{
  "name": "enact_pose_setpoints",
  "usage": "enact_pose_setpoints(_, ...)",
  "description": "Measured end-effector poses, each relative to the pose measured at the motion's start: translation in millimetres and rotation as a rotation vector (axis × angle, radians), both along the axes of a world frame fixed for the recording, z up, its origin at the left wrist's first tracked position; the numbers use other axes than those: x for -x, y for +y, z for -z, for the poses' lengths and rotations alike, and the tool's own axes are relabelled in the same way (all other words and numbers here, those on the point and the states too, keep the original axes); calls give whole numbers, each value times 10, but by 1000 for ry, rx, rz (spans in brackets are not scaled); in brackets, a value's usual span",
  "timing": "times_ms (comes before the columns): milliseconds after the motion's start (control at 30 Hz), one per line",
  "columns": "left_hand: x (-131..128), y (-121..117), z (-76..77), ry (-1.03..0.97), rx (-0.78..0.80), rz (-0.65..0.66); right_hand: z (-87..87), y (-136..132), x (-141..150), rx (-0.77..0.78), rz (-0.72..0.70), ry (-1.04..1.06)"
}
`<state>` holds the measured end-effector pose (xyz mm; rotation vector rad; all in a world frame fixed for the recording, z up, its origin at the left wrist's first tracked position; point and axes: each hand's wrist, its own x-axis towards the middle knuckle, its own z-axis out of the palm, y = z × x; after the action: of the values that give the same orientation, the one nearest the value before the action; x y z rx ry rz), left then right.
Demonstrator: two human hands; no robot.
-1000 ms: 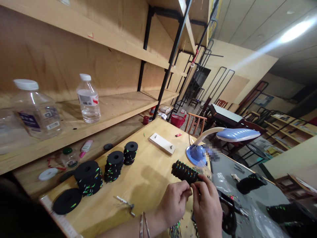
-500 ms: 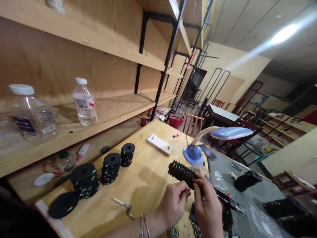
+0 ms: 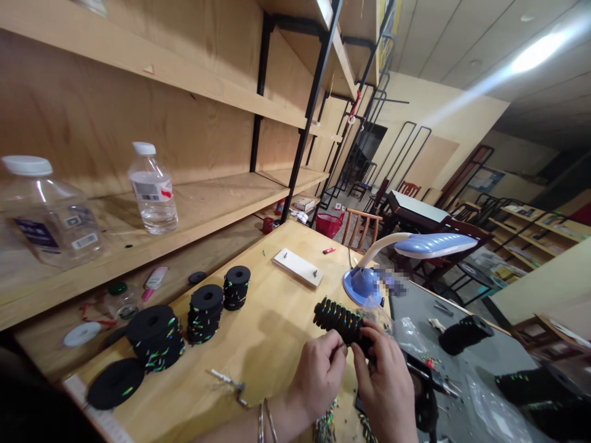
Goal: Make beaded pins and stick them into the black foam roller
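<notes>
My right hand (image 3: 386, 387) is wrapped around the near end of a black ribbed roll of stacked foam rings (image 3: 339, 320) flecked with coloured bits, held above the wooden table (image 3: 272, 351). My left hand (image 3: 320, 375), with bangles on the wrist, is closed in a pinch at the same end of the roll. What the fingertips pinch is too small to make out. Stacks of black foam discs (image 3: 205, 314) with coloured flecks stand to the left on the table.
A blue desk lamp (image 3: 401, 258) stands beyond the hands. A white board with two pegs (image 3: 298, 268) lies further back. Two water bottles (image 3: 152, 187) stand on the wooden shelf. A small metal tool (image 3: 228, 380) lies near my left wrist. Clear bags and dark rolls (image 3: 464, 335) lie on a grey mat.
The roll has dropped slightly and both hands have shifted a little around its near end. The camera has drifted slightly; nothing else moved.
</notes>
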<state>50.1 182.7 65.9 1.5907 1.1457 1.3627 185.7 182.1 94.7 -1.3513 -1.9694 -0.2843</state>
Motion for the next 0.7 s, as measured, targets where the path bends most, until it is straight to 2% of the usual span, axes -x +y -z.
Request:
enact_pose_setpoints(367, -34, -9, 74, 103, -80, -61, -43, 48, 39, 73, 72, -4)
enact_pose_setpoints(700, -33, -18, 84, 58, -45, -53, -42, 46, 38, -5, 64, -69)
